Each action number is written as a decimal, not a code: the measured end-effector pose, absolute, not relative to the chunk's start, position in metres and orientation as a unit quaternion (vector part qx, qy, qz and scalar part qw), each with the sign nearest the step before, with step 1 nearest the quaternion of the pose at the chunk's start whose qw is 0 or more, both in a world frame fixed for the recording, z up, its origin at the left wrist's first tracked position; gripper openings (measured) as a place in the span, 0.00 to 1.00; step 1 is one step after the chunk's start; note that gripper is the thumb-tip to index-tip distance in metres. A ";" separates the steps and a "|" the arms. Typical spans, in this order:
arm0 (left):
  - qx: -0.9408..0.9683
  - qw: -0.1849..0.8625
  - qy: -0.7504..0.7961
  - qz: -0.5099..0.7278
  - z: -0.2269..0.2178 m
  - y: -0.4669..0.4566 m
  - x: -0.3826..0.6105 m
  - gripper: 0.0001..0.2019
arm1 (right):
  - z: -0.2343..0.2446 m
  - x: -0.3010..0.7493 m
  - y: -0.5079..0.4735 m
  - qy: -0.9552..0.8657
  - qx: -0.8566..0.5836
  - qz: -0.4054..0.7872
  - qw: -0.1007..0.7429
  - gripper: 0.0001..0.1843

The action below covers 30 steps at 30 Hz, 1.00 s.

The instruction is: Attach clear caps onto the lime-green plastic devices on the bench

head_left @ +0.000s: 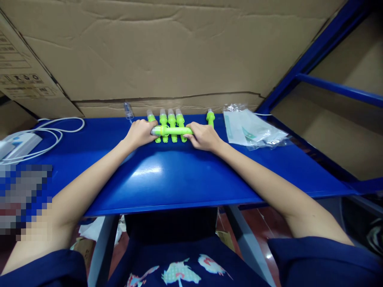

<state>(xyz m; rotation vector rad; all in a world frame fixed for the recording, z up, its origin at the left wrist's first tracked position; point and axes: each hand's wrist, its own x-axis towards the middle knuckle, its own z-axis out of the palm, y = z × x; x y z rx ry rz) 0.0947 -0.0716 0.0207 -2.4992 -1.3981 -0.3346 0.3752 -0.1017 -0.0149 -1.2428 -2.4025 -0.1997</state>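
Observation:
Both my hands hold one lime-green light stick [176, 130] sideways above the blue table. My left hand [141, 133] is closed around its clear end. My right hand [205, 136] grips the plain green end between thumb and fingers. Behind it several more light sticks [171, 119] stand in a row, clear ends toward the cardboard, partly hidden by the held one and my left hand. Another light stick [210, 117] lies apart, beyond my right hand, which hides its lower part. A loose clear cap [128, 111] is at the back, left of the row.
Clear plastic bags with a white and green sheet [249, 127] lie on the right of the blue table [179, 179]. A white device [22, 144] with a coiled white cable [61, 137] is at left. Cardboard [167, 56] walls the back; a blue frame [338, 87] stands at right.

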 end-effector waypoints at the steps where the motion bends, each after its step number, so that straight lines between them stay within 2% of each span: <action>1: -0.858 0.133 -0.483 -0.110 0.021 -0.072 0.096 0.17 | -0.014 0.375 -0.102 -0.865 -0.451 -0.074 0.206 0.26; 6: -0.850 0.159 -0.497 -0.078 0.024 -0.077 0.099 0.18 | -0.008 0.372 -0.105 -0.856 -0.479 -0.064 0.182 0.22; 10: -0.851 0.181 -0.486 -0.078 0.026 -0.080 0.099 0.18 | -0.001 0.370 -0.106 -0.845 -0.499 -0.006 0.192 0.20; 22: -0.855 0.206 -0.475 -0.045 0.029 -0.087 0.103 0.18 | 0.002 0.377 -0.094 -0.783 -0.437 0.352 0.269 0.26; 30: -0.856 0.228 -0.460 -0.055 0.029 -0.090 0.104 0.17 | 0.005 0.377 -0.096 -0.644 -0.431 0.585 0.240 0.19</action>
